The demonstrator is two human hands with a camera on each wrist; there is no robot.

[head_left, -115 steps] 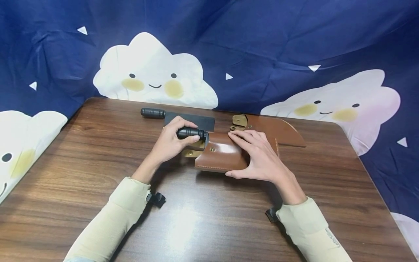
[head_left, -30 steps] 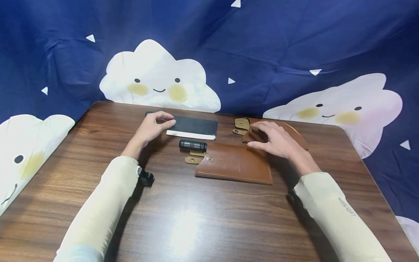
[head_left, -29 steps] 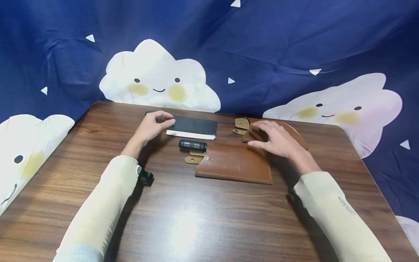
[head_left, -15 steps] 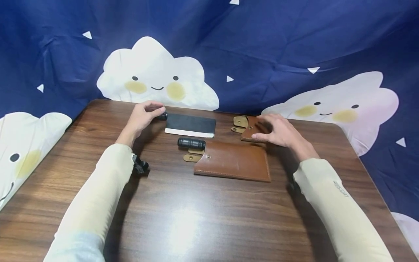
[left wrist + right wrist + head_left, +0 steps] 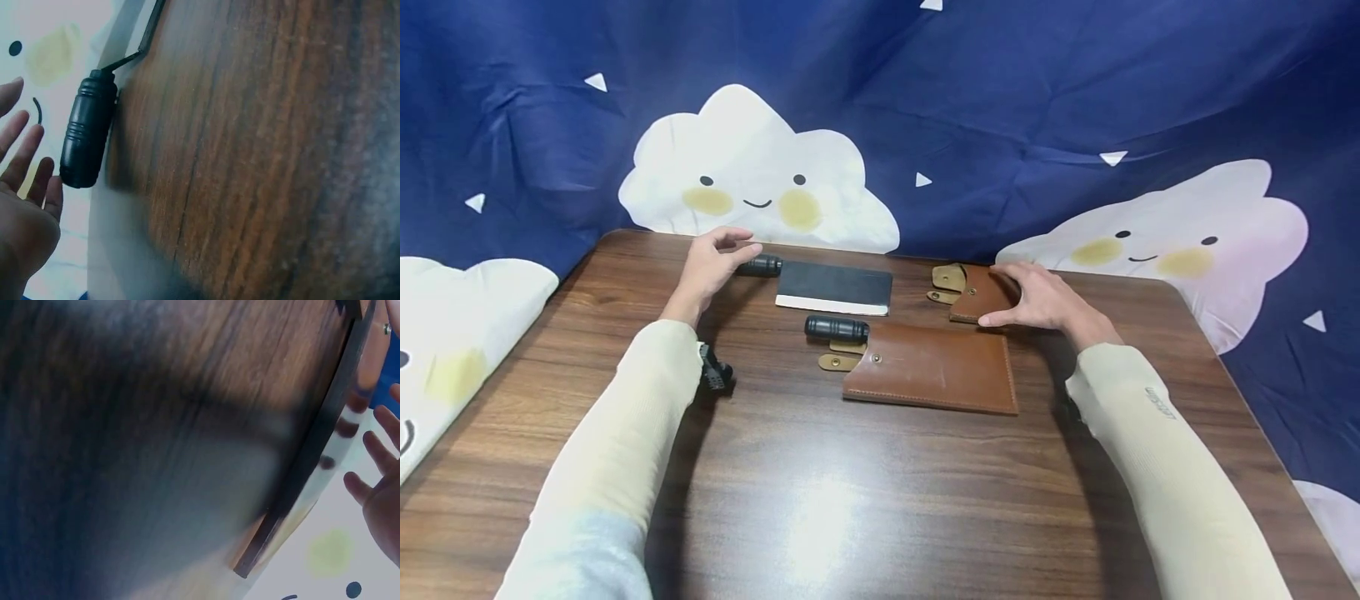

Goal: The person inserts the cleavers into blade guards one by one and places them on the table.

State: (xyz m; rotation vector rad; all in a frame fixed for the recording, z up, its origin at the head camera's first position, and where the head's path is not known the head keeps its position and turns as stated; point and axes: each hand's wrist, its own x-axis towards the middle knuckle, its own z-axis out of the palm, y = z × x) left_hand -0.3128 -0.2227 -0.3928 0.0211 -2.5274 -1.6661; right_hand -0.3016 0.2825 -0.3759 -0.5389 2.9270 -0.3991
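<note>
At the back of the table lies a bare cleaver (image 5: 835, 285) with a dark blade, bright edge and black handle pointing left. My left hand (image 5: 709, 265) hovers at that handle (image 5: 87, 131), fingers spread and apart from it in the left wrist view. My right hand (image 5: 1037, 298) is over a brown leather sheath (image 5: 981, 293) at the back right, hiding much of it; its fingers are spread in the right wrist view. In front, a second brown sheath (image 5: 936, 367) holds another knife, whose black handle (image 5: 837, 328) sticks out leftward. Its tan straps (image 5: 839, 362) hang unfastened.
All of it lies on a dark wood-grain table (image 5: 820, 467). A blue cloth (image 5: 970, 100) with white clouds hangs behind the far edge. A small black device (image 5: 715, 369) is strapped at my left wrist.
Earlier my left hand pinched the sheathed knife's handle while my right hand rested on its sheath. Both have left it: the left moved to the bare cleaver's handle, the right to the back sheath.
</note>
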